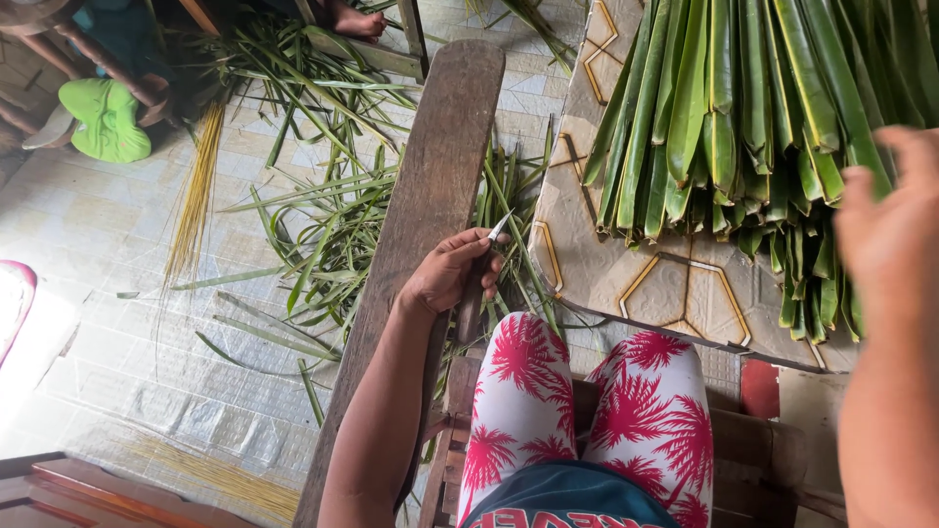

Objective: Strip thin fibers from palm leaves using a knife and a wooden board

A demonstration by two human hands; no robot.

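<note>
My left hand (452,269) rests on the arm of a wooden chair (430,186) and is closed around a small knife (500,227), whose short blade points up and to the right. My right hand (892,210) is raised close to the camera at the right edge, fingers apart, holding nothing, just beside a stack of long green palm leaves (743,108). The leaves lie side by side on a patterned table top (626,269) in front of my knees.
Cut green leaf strips (323,215) are strewn over the tiled floor on the left. A bundle of thin yellow leaf ribs (196,191) lies beside them. A green sandal (103,119) and another person's bare foot (357,20) sit at the far side.
</note>
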